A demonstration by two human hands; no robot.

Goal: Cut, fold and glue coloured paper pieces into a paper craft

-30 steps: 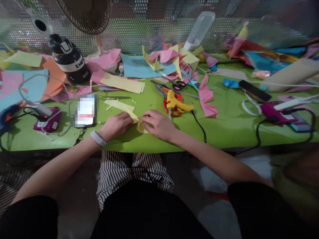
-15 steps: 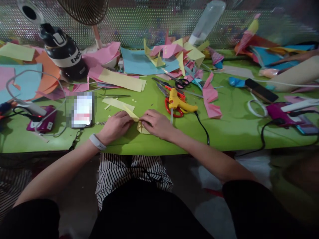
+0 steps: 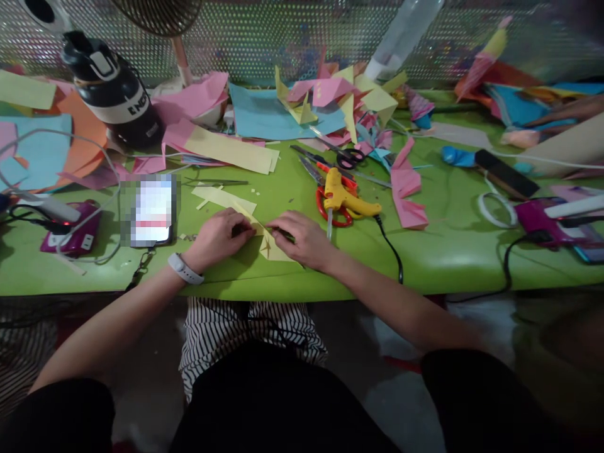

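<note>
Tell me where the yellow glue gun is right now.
In the head view the yellow glue gun lies on the green table, just beyond and right of the right hand, resting over the red-handled scissors.

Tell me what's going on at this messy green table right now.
A person seated at the green table is working a small yellow paper piece with both bare hands. The left hand and right hand press on it from either side, flat against the tabletop near the front edge. Just beyond the right hand lie a yellow glue gun and red-handled scissors. A phone sits to the left, and coloured paper scraps cover the back of the table.
</note>
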